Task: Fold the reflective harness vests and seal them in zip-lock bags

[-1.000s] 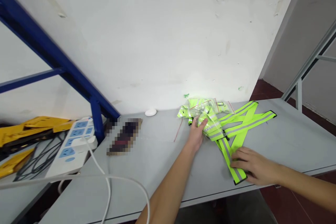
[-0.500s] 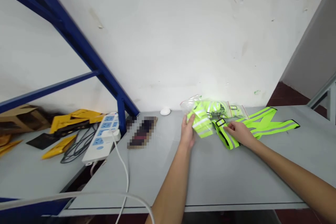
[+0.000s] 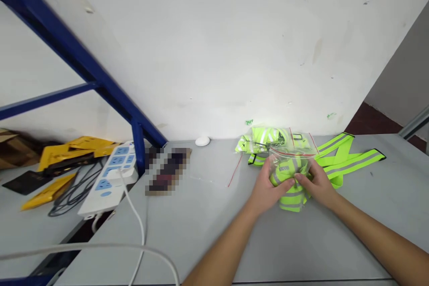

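A clear zip bag (image 3: 291,183) with a red seal line holds folded neon-green reflective straps above the grey table. My left hand (image 3: 270,187) grips its left side and my right hand (image 3: 318,183) its right side, both thumbs pressed on the front. Behind it, against the wall, lie more bagged green straps (image 3: 264,137). Loose green straps with grey stripes (image 3: 351,163) spread over the table to the right, partly behind my right hand. Left of the bags, a flat clear bag (image 3: 217,174) with a red line rests on the table.
A white power strip (image 3: 110,178) with a plugged-in white cable (image 3: 136,214) lies at the left. Past it are yellow packets (image 3: 50,191), black cords and a cardboard box (image 3: 16,149). A blurred flat item (image 3: 169,172) and a white round object (image 3: 202,141) sit nearer the middle.
My hands have come together around one bag of straps, nearer the table's front. My right hand has let go of the loose strap. The view has shifted slightly to the right.
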{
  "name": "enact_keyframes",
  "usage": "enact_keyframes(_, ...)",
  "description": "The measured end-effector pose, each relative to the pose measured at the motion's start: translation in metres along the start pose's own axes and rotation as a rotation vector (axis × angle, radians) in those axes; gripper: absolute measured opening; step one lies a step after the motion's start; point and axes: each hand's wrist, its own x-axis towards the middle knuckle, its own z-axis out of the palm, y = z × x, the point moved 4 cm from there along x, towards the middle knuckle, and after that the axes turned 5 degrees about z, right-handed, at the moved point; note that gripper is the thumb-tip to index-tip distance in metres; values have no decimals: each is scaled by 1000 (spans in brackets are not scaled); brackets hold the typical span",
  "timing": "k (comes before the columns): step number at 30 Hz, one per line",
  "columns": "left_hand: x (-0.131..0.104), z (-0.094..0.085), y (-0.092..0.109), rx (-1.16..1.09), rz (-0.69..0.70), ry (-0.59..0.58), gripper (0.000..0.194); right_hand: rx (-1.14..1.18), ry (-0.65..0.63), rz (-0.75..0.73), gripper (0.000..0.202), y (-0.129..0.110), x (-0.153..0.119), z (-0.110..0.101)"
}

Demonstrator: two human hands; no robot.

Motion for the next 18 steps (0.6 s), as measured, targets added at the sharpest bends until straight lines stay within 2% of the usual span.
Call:
enact_keyframes(2, 0, 0, -3, -51, -29, -13, 65, 19, 49, 43, 37, -1, -3, 5)
enact_keyframes(5, 2, -3, -7, -141, -65, -21, 66, -28, 100, -2, 29, -9, -5, 7)
enact_keyframes(8, 5, -3, -5, -173, -63, -30, 59, -61, 116, -71, 20, -17, -4, 6)
enact_keyframes(12, 8, -4, 1, -101, -35, 10, 47, -88, 105, -78, 14, -24, -3, 3)
enact_keyframes(13, 8, -4, 3, -67, -22, 20, 45, -92, 147, -86, 16, -25, -3, 1)
enact_keyframes(15, 8, -6, 7, 15, 13, 37, 42, -106, 284, -171, 36, -30, -3, -7)
enact_keyframes(17, 6, -7, 9, 102, 41, 56, 43, -184, 385, -325, 53, -39, -5, -15)
enact_keyframes(18, 5, -7, 9, 140, 45, 65, 46, -256, 388, -401, 55, -44, -6, -17)
